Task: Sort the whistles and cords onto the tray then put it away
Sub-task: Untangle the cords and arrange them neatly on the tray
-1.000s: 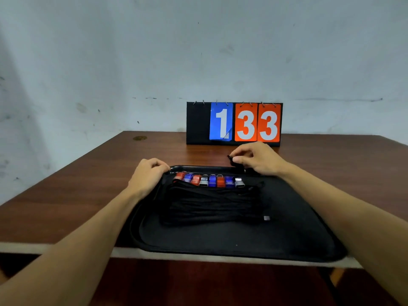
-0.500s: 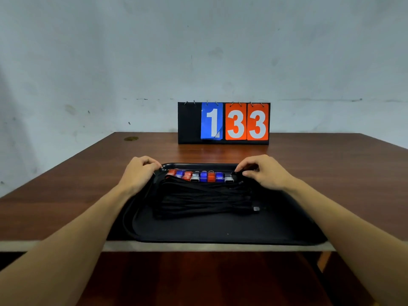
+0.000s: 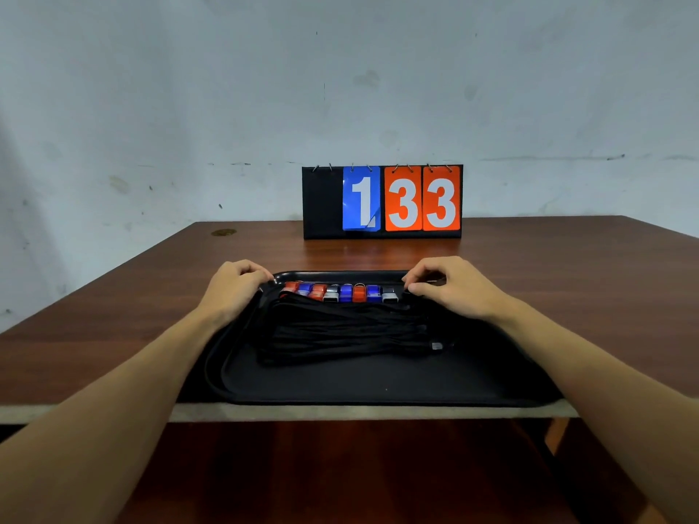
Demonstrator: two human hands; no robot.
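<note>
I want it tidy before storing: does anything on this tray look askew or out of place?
Mostly neat. The whistles sit in a row along the tray's far edge, though the leftmost few lie tilted and crowded. One grey clip pokes out right of the black cords. The scoreboard's blue card has a bent corner.

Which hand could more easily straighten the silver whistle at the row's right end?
The right hand, probably: its curled fingertips sit beside the silver whistle. The left hand is at the far-left corner of the tray, beyond the row's other end.
</note>
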